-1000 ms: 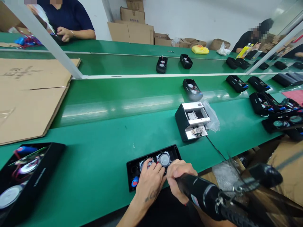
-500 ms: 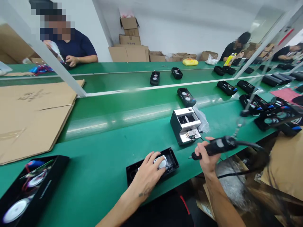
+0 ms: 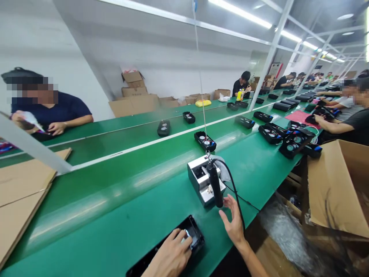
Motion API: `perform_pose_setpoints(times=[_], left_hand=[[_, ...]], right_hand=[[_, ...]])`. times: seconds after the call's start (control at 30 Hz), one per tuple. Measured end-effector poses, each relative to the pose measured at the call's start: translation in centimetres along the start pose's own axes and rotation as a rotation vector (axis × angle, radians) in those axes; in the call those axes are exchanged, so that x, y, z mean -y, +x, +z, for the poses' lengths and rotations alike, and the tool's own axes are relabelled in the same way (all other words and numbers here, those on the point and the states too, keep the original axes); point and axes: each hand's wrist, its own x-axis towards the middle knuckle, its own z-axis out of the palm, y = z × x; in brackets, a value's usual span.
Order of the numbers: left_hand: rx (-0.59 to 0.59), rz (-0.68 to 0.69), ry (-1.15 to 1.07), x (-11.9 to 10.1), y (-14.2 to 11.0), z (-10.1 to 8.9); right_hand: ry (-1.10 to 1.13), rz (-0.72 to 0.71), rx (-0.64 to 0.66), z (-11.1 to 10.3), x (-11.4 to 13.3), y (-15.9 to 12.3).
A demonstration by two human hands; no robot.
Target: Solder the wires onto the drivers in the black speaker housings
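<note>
A black speaker housing (image 3: pixel 145 258) lies open side up on the green bench near the bottom. My left hand (image 3: pixel 173 250) reaches over it, its bent fingers on a round silver speaker (image 3: pixel 188 234) inside. The hand covers much of that speaker and of the housing's middle. A black electric screwdriver (image 3: pixel 215 184) hangs upright from a cord, with a dark cable looping down on its right. Just right of its lower end is my right hand (image 3: pixel 234 221), empty, fingers apart and not gripping the tool.
Behind the screwdriver stands a grey-and-black screw feeder (image 3: pixel 198 192). Farther back is another open housing (image 3: pixel 205 141); several more (image 3: pixel 296 142) are piled right. A large carton (image 3: pixel 325 188) stands right of the bench. Co-workers sit along the line. Flat cardboard (image 3: pixel 25 200) lies left.
My right hand has let go of the electric screwdriver, which now hangs upright in front of the feeder. My left hand stays on the speaker. The view has swung up and right.
</note>
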Motion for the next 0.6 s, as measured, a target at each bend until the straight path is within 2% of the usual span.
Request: perform_pose_setpoints(times=[0.07,0.13,0.27,0.33,0.4,0.47,0.5,0.6], left_hand=[[-0.119,0.026,-0.075,0.9,0.3,-0.9],[-0.225,-0.02,-0.207,2.2,1.9,-2.6],[-0.404,-0.181,-0.371,6.1,8.8,-6.4],[-0.456,-0.232,-0.364,8.3,12.7,-7.5],[-0.492,-0.274,-0.348,9.9,15.2,-7.9],[-0.52,-0.298,-0.34,10.6,15.6,-8.2],[-0.531,-0.305,-0.338,10.6,14.9,-8.3],[-0.553,-0.341,-0.321,8.9,9.6,-8.8]], right_hand=[[-0.006,0.003,-0.044,0.2,-0.4,-0.5],[-0.013,-0.009,-0.067,0.5,-0.4,-0.5],[-0.045,-0.037,-0.025,0.7,-0.2,0.0],[-0.05,-0.035,-0.031,0.6,-0.4,0.0],[-0.049,-0.032,-0.057,0.5,-0.6,0.0],[-0.074,-0.079,-0.08,0.3,-0.4,0.0],[-0.098,-0.126,-0.088,0.1,-0.2,0.1],[-0.149,-0.261,-0.091,-0.5,0.8,0.0]])
